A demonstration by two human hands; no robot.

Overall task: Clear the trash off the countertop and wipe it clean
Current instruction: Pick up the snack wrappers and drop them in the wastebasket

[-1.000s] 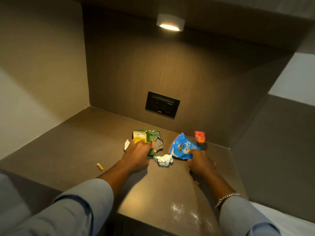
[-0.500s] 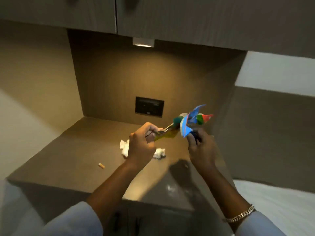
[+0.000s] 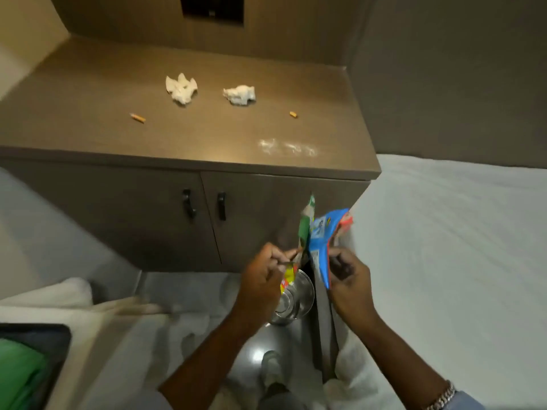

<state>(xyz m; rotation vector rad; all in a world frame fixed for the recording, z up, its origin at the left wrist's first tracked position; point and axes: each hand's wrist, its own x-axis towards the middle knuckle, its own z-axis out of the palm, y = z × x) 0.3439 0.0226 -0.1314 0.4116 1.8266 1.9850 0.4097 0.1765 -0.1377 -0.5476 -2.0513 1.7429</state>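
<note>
My left hand is closed on a green and yellow snack wrapper, held in front of the cabinet doors. My right hand grips a blue snack wrapper with an orange piece at its top, right beside the green one. Both wrappers hang above a round metal bin on the floor. On the brown countertop lie two crumpled white tissues, two cigarette butts and a white powdery smear.
The cabinet under the counter has two doors with black handles. A white bed lies to the right, pale towels and a dark tray with green cloth at lower left. A black wall socket sits behind the counter.
Both hands picked the wrappers off the countertop and carried them down in front of the cabinet, over the bin. My view dropped from the wall to the counter front and floor.
</note>
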